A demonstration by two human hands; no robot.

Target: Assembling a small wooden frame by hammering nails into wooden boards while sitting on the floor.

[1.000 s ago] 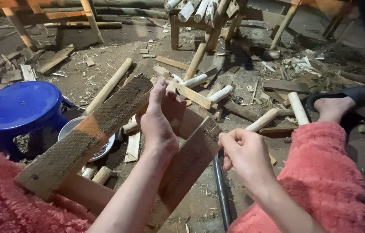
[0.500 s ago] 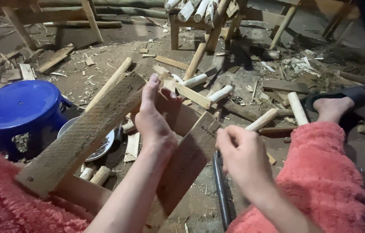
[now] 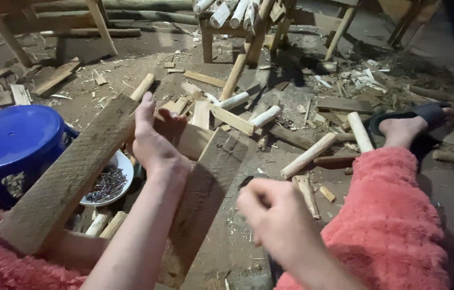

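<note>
Right hand (image 3: 278, 220) now lower and nearer the camera than half a second back, off the edge of the right plank; left hand (image 3: 154, 140) still planted on the frame. Left grip: fingers apart, flat against the inner cross board (image 3: 194, 140), thumb up beside the left plank (image 3: 66, 177). Not clamped on anything. Right grip: curled together, blurred; possibly around a dark handle, cannot tell for sure. Wooden frame propped across the lap: left plank and right plank (image 3: 205, 198) tilted, cross board joining them at the far end. Blue plastic stool (image 3: 15, 137) just left of the frame. White bowl of nails (image 3: 109, 182) on the floor between stool and frame, partly hidden by the left plank. Round wooden pegs (image 3: 307, 156) and offcuts scattered on the floor beyond. Foot in a black sandal (image 3: 409, 126) at far right, past the pink fleece knee.
</note>
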